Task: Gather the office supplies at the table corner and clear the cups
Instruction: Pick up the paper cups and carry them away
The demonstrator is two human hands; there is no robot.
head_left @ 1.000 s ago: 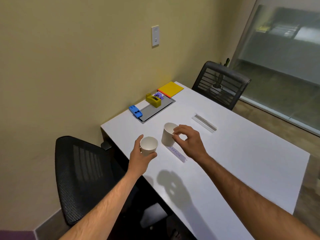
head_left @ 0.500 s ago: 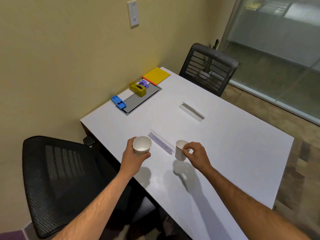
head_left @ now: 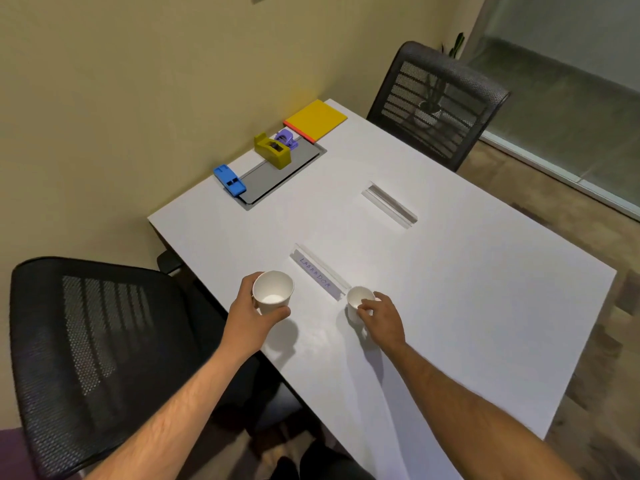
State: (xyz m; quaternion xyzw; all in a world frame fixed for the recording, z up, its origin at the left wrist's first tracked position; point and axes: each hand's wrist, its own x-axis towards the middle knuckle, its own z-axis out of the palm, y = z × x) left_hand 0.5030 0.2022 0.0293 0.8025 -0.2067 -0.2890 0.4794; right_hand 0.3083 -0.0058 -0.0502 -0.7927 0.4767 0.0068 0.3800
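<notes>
My left hand (head_left: 250, 318) is wrapped around a white paper cup (head_left: 272, 292), held above the near edge of the white table (head_left: 467, 292). A second, smaller-looking white cup (head_left: 356, 299) is pinched at its rim by my right hand (head_left: 381, 320), low over the tabletop. At the far corner by the wall lie a blue stapler (head_left: 229, 180), a yellow tape dispenser (head_left: 272, 150), a purple hole punch (head_left: 286, 138) and a yellow notepad (head_left: 316, 120). The dispenser stands on a grey cable cover (head_left: 284, 171).
A name strip (head_left: 317, 274) with handwriting lies between the cups. A second clear strip holder (head_left: 389, 204) lies mid-table. One black mesh chair (head_left: 86, 358) stands at my left, another (head_left: 440, 102) at the far end. Glass wall on the right.
My right hand has carried its cup back from beside the left cup to the near side of the name strip. The camera view has tilted down and nearer to the table.
</notes>
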